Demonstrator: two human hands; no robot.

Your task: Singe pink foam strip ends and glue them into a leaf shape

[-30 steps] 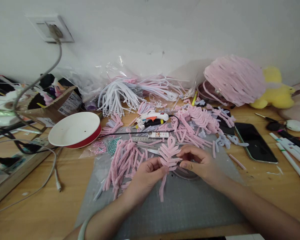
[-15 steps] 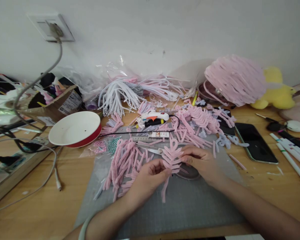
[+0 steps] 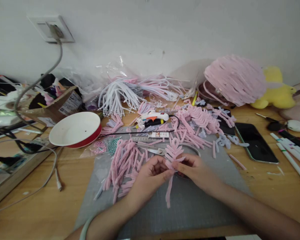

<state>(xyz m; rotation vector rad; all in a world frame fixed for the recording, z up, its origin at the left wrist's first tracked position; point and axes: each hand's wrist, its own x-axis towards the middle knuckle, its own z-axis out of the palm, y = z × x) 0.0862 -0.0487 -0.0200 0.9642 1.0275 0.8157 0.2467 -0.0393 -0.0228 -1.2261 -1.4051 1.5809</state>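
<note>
Between my two hands is a pink pipe-cleaner leaf (image 3: 173, 151), with a loop at its top, slanted side pieces and a tail hanging below. My left hand (image 3: 153, 173) pinches its lower left side between thumb and fingers. My right hand (image 3: 195, 168) is closed on its lower right, the thumb lying across the front. Part of the lower leaf is hidden by the fingers. Scissors (image 3: 160, 151) lie on the mat just behind the leaf, their handles partly covered by my right hand. Cut pink pipe-cleaner pieces (image 3: 120, 166) are heaped left of my left hand.
Under my hands is a grey cutting mat (image 3: 190, 210). Behind lie a white glue gun (image 3: 157, 116), a ruler (image 3: 140, 138) and more pink pieces (image 3: 202, 116). A white-and-red bowl (image 3: 75, 130) and power strip (image 3: 15, 170) stand left; a phone (image 3: 256, 141) and markers (image 3: 292, 160) lie right.
My right hand has moved in and slightly down, its thumb now over the leaf's front. The leaf has shifted a little right, and more of the scissors' handle shows.
</note>
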